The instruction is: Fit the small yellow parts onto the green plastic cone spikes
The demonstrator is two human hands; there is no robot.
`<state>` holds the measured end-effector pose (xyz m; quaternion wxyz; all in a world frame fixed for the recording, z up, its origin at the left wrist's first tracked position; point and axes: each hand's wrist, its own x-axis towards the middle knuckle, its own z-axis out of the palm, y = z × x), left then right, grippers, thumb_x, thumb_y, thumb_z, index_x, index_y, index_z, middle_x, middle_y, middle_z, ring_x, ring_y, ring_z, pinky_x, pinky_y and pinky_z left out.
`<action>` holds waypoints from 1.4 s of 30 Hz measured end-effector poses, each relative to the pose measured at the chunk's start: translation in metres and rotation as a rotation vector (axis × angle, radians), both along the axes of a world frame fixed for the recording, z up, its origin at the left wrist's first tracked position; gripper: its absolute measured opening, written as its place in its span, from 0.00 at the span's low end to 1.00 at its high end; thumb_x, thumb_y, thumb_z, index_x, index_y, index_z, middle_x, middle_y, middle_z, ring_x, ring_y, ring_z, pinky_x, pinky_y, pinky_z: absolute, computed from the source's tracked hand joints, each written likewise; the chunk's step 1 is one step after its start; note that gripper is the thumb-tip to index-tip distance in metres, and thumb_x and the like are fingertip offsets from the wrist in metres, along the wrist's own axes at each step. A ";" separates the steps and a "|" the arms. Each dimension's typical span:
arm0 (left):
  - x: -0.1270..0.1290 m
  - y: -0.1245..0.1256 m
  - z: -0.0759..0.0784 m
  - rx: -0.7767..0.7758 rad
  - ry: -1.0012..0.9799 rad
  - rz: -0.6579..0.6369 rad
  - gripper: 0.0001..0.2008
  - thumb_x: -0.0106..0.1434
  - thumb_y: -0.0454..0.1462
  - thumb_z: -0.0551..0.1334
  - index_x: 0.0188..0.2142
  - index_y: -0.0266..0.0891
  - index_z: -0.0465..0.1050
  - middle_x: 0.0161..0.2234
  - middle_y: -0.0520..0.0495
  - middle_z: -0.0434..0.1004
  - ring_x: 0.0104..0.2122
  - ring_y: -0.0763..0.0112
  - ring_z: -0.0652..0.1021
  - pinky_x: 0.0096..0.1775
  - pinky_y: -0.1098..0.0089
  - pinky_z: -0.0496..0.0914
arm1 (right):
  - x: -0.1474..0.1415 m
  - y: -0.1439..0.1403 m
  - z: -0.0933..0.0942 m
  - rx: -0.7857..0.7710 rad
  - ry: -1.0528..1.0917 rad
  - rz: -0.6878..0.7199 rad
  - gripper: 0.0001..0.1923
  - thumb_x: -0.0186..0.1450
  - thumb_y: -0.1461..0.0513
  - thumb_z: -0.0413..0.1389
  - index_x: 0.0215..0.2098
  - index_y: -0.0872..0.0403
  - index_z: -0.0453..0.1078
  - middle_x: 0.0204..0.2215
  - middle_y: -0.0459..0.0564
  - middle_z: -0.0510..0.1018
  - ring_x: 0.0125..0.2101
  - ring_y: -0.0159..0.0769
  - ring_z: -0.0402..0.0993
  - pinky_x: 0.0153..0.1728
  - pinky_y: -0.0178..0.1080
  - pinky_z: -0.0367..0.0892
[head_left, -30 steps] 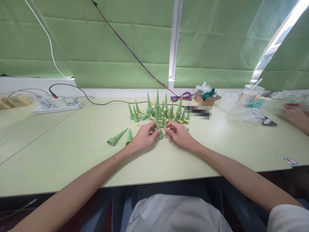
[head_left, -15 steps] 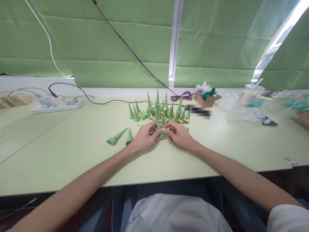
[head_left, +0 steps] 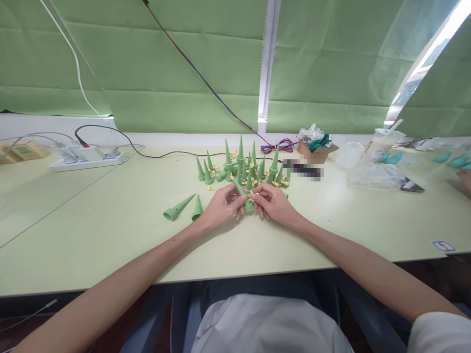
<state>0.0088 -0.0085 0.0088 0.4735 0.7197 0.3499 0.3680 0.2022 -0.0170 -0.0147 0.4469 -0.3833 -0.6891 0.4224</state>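
Between my two hands is a green plastic cone spike, its tip leaning to the left. My left hand is closed around the cone's side. The fingers of my right hand pinch a small yellow valve piece against the cone; part of it is hidden by the fingertips. Just beyond my hands stands a cluster of several green cone spikes, many with yellow pieces attached. Left of my left hand lie two cones, one on its side and another. A loose yellow piece rests near the cluster.
A white power strip sits at the back left, with a black cable running behind the cones. At the back right are a small cardboard box, a drink cup, plastic bags and a phone.
The held cone has tilted further, its tip swinging left and its base shifting slightly right. Both hands keep their hold in nearly the same place.
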 end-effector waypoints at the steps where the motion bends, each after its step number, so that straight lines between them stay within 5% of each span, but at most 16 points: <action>1: 0.000 0.000 0.000 -0.006 -0.016 -0.003 0.15 0.63 0.47 0.62 0.38 0.38 0.67 0.23 0.52 0.72 0.20 0.72 0.72 0.25 0.68 0.70 | 0.000 0.000 0.000 -0.002 0.008 0.000 0.13 0.67 0.50 0.55 0.36 0.51 0.65 0.22 0.42 0.72 0.15 0.29 0.66 0.15 0.33 0.60; 18: 0.001 -0.002 0.001 0.007 -0.017 0.009 0.14 0.63 0.47 0.62 0.38 0.38 0.67 0.21 0.53 0.70 0.18 0.73 0.69 0.23 0.70 0.66 | 0.001 -0.001 0.002 0.101 -0.159 -0.077 0.17 0.69 0.49 0.53 0.31 0.53 0.66 0.16 0.40 0.64 0.16 0.28 0.60 0.20 0.34 0.56; 26: 0.000 -0.003 -0.001 0.058 0.011 0.013 0.12 0.64 0.45 0.61 0.38 0.38 0.67 0.21 0.54 0.67 0.18 0.74 0.69 0.22 0.72 0.65 | 0.000 0.002 0.000 0.271 -0.274 -0.160 0.21 0.70 0.53 0.51 0.22 0.53 0.56 0.19 0.41 0.58 0.21 0.28 0.53 0.24 0.35 0.49; 42: 0.000 -0.004 -0.004 0.134 0.065 -0.050 0.11 0.67 0.42 0.59 0.42 0.37 0.70 0.26 0.52 0.68 0.21 0.76 0.68 0.24 0.73 0.65 | -0.001 0.003 -0.002 0.269 -0.399 -0.095 0.24 0.73 0.52 0.41 0.21 0.53 0.51 0.18 0.41 0.53 0.21 0.29 0.50 0.26 0.37 0.48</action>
